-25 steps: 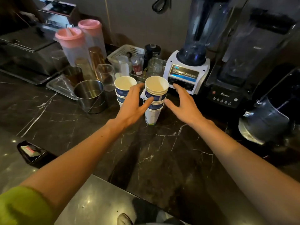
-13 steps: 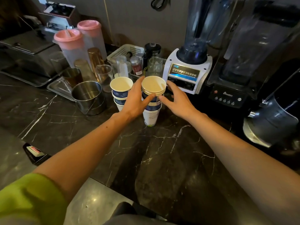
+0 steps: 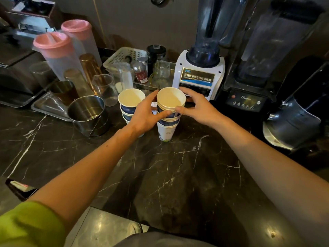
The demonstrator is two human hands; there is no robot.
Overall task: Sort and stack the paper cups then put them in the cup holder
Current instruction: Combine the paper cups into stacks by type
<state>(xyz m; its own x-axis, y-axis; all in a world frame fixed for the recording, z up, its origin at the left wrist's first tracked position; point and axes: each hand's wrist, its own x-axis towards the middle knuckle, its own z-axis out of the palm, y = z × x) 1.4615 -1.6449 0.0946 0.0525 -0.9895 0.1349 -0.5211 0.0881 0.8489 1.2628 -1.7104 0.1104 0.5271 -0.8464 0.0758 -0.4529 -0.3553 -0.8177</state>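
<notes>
Two stacks of paper cups stand on the dark marble counter. The taller stack is white and blue, with its open top facing up. My left hand wraps its left side, thumb across the front under the rims. My right hand grips the right side of the upper cups, thumb at the rims. The shorter stack stands just to the left, partly hidden behind my left hand. No cup holder is visible.
A steel pot and a metal tray sit left of the cups. Pink-lidded pitchers, glasses and a white basket stand behind. A white blender, a black blender and a dark jug are to the right.
Both hands have closed in from either side onto the taller stack of cups. The right hand went from hovering beside it to gripping its upper rims.
</notes>
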